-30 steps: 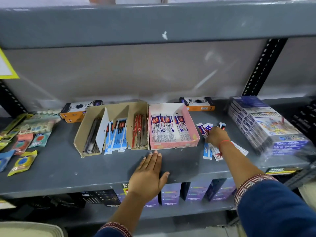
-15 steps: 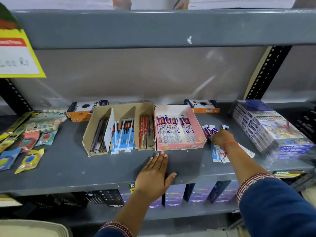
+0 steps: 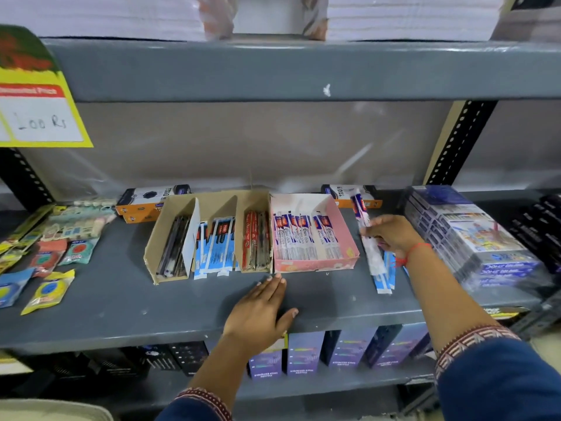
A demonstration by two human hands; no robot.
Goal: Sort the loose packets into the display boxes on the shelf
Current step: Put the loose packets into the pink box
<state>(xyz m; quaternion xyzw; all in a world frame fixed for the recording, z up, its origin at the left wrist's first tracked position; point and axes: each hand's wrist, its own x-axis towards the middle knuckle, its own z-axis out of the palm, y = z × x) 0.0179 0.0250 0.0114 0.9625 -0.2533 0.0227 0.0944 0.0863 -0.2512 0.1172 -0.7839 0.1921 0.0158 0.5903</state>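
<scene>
My right hand (image 3: pixel 393 235) grips a long white pen packet (image 3: pixel 364 226) with a red and blue label, lifted just right of the pink display box (image 3: pixel 315 264). That box holds several matching packets. Loose blue packets (image 3: pixel 384 275) lie on the grey shelf (image 3: pixel 121 302) under my right wrist. A brown cardboard box (image 3: pixel 151 253) left of the pink one has compartments with dark pens, blue packets (image 3: pixel 217 249) and red packets (image 3: pixel 256 244). My left hand (image 3: pixel 259 314) rests flat on the shelf's front edge, fingers together, holding nothing.
A shrink-wrapped stack of blue boxes (image 3: pixel 473 235) stands at the right. Orange and black cartons (image 3: pixel 151 200) sit at the back. Small colourful packets (image 3: pixel 48 290) lie at the left. A yellow price tag (image 3: pixel 39 117) hangs top left. Purple boxes (image 3: pixel 300 354) fill the shelf below.
My right hand has lifted one white packet off the loose pile and moved it up beside the pink box. My left hand stays flat on the shelf edge.
</scene>
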